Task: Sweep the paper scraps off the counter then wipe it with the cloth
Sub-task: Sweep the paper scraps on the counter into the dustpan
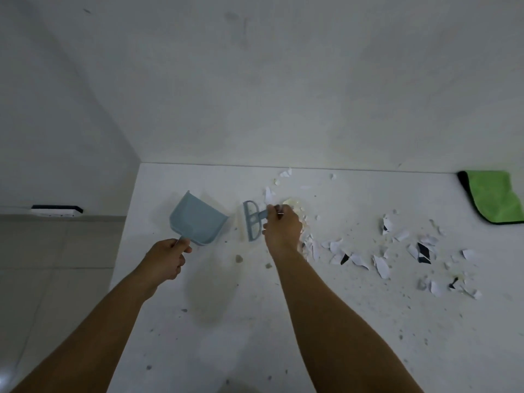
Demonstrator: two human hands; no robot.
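The left hand (167,258) gripped the dustpan (197,218) by its handle; the right hand (282,226) gripped the small brush (253,221). Paper scraps (382,255) lay scattered toward the bench's (255,321) right edge, looking light, flimsy and easily blown. The soft green cloth (494,195) sat at the far right corner.
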